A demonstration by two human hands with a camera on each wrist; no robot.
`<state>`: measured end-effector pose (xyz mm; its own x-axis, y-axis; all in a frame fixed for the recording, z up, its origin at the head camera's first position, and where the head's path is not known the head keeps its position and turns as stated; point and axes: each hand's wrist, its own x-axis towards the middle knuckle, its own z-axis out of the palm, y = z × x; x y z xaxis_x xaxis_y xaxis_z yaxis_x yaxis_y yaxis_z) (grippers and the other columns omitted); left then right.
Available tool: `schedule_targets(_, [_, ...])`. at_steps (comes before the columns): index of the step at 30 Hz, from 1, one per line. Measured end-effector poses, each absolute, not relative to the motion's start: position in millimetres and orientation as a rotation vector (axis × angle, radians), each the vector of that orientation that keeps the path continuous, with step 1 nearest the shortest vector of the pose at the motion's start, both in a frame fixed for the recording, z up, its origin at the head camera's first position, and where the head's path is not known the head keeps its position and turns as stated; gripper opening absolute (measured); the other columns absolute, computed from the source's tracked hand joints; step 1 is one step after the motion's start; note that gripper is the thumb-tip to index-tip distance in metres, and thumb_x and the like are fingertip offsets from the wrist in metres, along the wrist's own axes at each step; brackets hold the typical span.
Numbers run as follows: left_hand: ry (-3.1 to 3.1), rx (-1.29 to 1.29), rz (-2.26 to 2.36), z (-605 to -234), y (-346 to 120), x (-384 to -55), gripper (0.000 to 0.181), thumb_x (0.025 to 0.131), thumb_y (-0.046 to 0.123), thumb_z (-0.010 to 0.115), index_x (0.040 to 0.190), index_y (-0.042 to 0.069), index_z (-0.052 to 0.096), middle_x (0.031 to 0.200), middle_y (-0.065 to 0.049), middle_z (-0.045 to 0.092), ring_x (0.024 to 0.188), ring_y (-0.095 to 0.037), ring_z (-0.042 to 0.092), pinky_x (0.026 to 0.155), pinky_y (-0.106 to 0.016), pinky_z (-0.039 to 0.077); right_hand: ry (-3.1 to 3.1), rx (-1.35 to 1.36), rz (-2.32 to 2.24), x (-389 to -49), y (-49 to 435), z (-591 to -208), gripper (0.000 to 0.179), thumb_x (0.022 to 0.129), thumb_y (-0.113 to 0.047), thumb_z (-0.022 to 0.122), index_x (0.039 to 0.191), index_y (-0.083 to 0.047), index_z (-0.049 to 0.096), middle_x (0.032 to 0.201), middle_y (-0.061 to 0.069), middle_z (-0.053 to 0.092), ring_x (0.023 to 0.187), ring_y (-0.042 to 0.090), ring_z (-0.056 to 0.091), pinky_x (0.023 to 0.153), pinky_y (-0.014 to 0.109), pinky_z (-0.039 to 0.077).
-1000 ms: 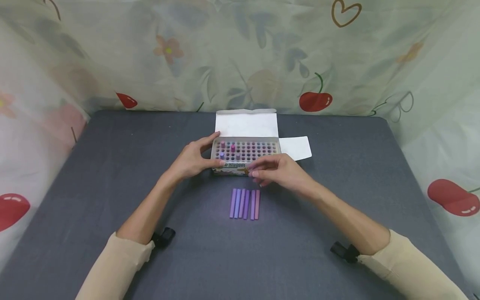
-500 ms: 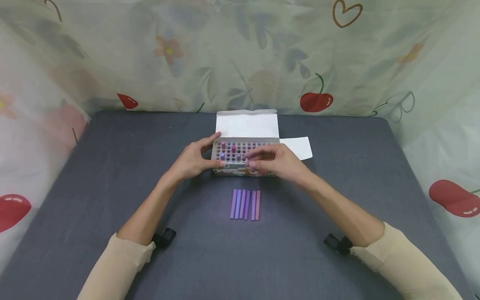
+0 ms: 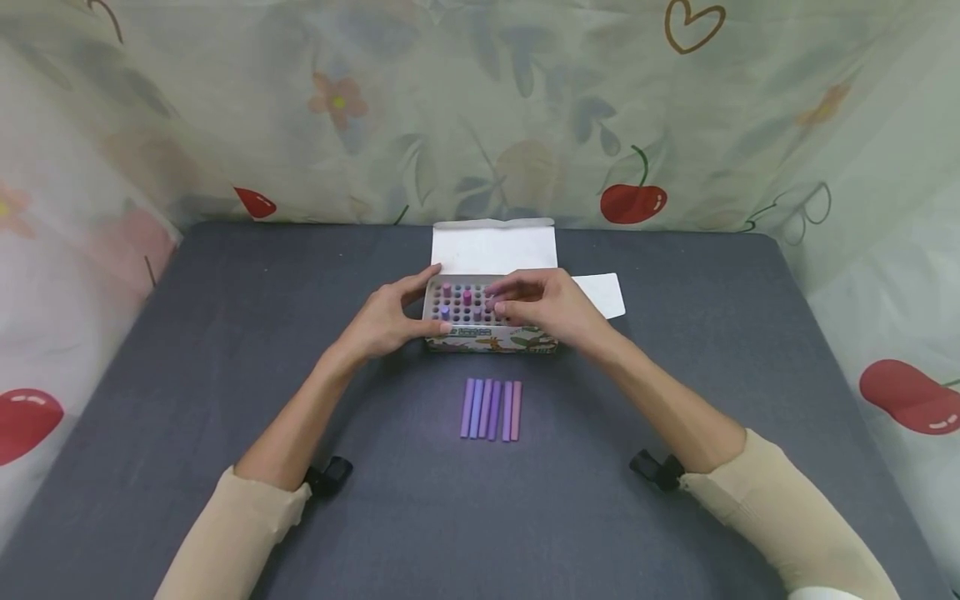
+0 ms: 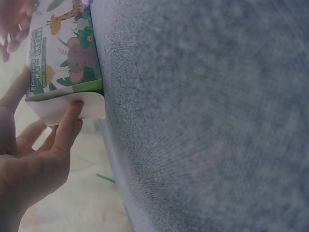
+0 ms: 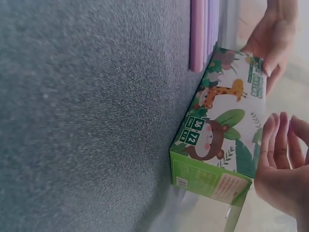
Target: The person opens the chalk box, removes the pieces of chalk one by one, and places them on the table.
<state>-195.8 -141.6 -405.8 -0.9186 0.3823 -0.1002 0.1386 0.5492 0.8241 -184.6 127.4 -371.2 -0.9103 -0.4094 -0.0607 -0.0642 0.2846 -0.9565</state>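
In the head view, my left hand (image 3: pixel 386 318) grips the left end of a cardboard chalk box (image 3: pixel 491 340), its thumb on the front edge. A finger touches the white end flap (image 4: pixel 60 108) in the left wrist view. My right hand (image 3: pixel 555 307) is over the box's right half, fingers loosely bent; no stick shows between them. Its fingertips partly cover the rows of holes. Several sticks stand up in the left half, among them a magenta chalk stick (image 3: pixel 467 297) and a purple chalk stick (image 3: pixel 445 312).
Several purple and pink chalk sticks (image 3: pixel 491 410) lie side by side in front of the box. Its white lid (image 3: pixel 493 248) is raised behind, and a right flap (image 3: pixel 602 293) sticks out. A printed curtain (image 3: pixel 480 108) hangs behind the grey table (image 3: pixel 300 533).
My right hand has moved from the box's front edge up and back over the holes. My left hand, the box and the loose chalk sticks have stayed in place.
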Motion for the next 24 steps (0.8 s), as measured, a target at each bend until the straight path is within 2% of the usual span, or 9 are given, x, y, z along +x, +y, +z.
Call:
schedule_targets(10, [2.514, 0.448, 1.301, -407, -142, -196, 0.092, 0.083, 0.033, 0.083, 0.158, 0.027, 0.029, 0.157, -0.009, 0.037, 0.145, -0.026, 0.033, 0.114, -0.049, 0.031, 2.334, -0.493, -1.587, -201, 125, -381, 0.021, 0.092, -0.015, 0.073, 0.112, -0.008, 0.074, 0.100, 0.008, 0.072, 0.084, 0.021, 0.064, 0.068, 0.033, 0.053])
schedule_targets(18, [2.517, 0.452, 1.304, -406, -142, -197, 0.092, 0.083, 0.034, 0.083, 0.158, 0.027, 0.029, 0.157, -0.009, 0.037, 0.145, -0.025, 0.033, 0.114, -0.048, 0.031, 2.342, -0.540, -1.558, -205, 122, -383, 0.018, 0.091, -0.012, 0.072, 0.109, -0.008, 0.074, 0.099, 0.008, 0.072, 0.083, 0.022, 0.065, 0.070, 0.032, 0.054])
schedule_targets(24, [2.519, 0.454, 1.300, -406, -143, -197, 0.092, 0.083, 0.034, 0.082, 0.158, 0.027, 0.029, 0.157, -0.009, 0.037, 0.144, -0.025, 0.034, 0.114, -0.048, 0.032, 2.313, -0.566, -1.541, -208, 118, -385, 0.019, 0.091, -0.009, 0.071, 0.110, -0.005, 0.074, 0.102, 0.009, 0.072, 0.089, 0.020, 0.067, 0.074, 0.030, 0.056])
